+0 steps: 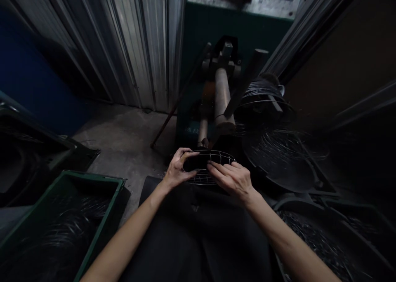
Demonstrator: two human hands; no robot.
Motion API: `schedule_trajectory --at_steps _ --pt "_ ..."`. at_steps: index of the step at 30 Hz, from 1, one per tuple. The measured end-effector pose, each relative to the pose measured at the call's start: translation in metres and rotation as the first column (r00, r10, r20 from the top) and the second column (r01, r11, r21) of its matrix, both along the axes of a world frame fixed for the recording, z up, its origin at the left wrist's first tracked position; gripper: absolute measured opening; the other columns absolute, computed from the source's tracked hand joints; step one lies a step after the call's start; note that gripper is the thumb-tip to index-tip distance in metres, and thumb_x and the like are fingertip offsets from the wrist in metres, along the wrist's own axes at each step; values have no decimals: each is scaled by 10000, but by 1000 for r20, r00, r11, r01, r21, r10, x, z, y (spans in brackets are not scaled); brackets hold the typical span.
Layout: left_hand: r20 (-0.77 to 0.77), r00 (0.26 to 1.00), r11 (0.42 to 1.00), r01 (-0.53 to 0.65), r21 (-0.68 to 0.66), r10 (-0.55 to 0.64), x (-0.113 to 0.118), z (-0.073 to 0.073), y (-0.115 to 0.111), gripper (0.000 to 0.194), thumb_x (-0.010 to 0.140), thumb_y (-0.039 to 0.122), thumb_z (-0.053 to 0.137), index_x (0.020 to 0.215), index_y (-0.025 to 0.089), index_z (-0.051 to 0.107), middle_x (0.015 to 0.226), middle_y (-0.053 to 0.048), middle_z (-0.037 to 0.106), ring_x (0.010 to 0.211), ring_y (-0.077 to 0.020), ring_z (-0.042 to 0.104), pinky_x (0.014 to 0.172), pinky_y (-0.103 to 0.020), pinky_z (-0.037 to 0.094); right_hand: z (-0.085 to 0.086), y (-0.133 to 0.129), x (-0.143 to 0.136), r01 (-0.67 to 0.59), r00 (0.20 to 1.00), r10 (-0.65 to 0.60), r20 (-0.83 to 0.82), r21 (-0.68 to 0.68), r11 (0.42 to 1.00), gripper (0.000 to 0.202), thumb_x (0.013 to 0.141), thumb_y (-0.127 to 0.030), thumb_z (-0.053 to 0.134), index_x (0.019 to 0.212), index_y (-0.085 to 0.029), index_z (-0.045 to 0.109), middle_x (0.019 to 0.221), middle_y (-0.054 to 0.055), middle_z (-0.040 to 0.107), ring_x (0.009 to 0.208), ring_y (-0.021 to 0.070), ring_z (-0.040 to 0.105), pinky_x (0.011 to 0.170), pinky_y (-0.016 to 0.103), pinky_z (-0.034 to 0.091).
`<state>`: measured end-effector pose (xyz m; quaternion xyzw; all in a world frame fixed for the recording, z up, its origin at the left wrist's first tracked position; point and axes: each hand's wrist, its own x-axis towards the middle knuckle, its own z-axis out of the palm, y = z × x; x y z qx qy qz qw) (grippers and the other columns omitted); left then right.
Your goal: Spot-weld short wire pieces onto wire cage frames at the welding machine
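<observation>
A round wire basket [220, 156] with thin metal bars is held over my lap, in front of the machine's lower arm. My left hand [179, 166] grips its left side, thumb below and fingers along the upper rim. On the right side, my right hand [230, 175] is closed on the wires, its fingers reaching toward the middle. Just beyond the basket stands a spot-welder-like machine [224, 96] with thick cylindrical arms. Shadow hides the inside of the basket and parts of my fingertips.
To my left, a green crate [116, 181] holds curved wire pieces. On the right, a dark round pan [278, 166] holds loose wires, and another container [309, 199] holds many small metal pieces. Wire coils [262, 88] hang beside the machine. A corrugated metal wall [139, 47] stands behind.
</observation>
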<state>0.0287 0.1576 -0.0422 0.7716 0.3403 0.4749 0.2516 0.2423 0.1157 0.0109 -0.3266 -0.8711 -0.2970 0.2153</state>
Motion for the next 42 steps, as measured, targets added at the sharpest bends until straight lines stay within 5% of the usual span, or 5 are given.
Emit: schedule_trajectory --at_steps 18,24,28,32,42 --pt "-36 999 997 -6 81 9 -4 -11 23 490 746 233 709 1207 252 546 1161 -73 514 1122 -223 531 972 -424 472 -11 22 -9 37 999 -37 -6 82 996 199 887 -81 559 929 -219 696 996 -12 726 573 81 514 576 274 333" --pt "41 997 994 -65 87 62 -16 -30 23 740 743 270 714 1376 250 332 1313 -118 404 1201 -230 478 977 -411 477 -12 -42 27 238 944 -264 -199 -146 960 300 914 -209 547 1202 -272 609 1160 10 673 765 110 642 656 251 417" --pt "95 987 991 -130 -9 130 -18 -46 19 732 724 230 705 1355 240 335 1177 -72 489 1061 -176 550 935 -356 492 -58 -136 111 677 450 -849 -277 -514 526 371 910 -396 393 1048 -185 666 968 137 700 770 276 669 615 366 485" --pt "62 995 997 -82 -14 82 -19 -43 3 721 719 243 703 1353 241 358 1124 -54 500 1013 -164 563 914 -336 495 -129 -205 180 540 151 -980 133 -841 -31 277 730 -483 516 799 -267 674 661 101 665 654 341 656 636 456 522" --pt "-68 995 989 -82 -124 74 -13 -15 -23 601 744 292 708 1300 272 481 1101 -39 496 980 -149 568 908 -325 492 -141 -231 173 302 -115 -992 -58 -953 21 179 641 -428 545 557 -278 500 544 92 602 635 347 633 684 474 499"
